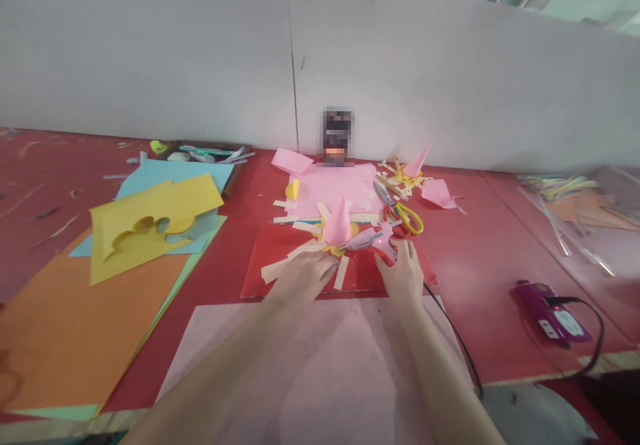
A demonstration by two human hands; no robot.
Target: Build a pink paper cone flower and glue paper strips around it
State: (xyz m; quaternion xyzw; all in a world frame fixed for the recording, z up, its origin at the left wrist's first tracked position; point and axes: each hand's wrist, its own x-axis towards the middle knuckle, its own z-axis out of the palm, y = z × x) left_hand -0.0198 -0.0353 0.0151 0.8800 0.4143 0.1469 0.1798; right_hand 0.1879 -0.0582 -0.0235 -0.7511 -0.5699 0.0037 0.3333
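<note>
Pink cone (337,222) upright on red sheet (260,278), left hand (303,277) flat beside cone, holding nothing, right hand (403,273) clamped on glue gun (373,238), nozzle toward cone base.

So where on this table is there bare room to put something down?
Bare red table lies between the right hand and the purple device, and at far left beyond the yellow sheet. It is crowded around the pink cone and scissors.
</note>
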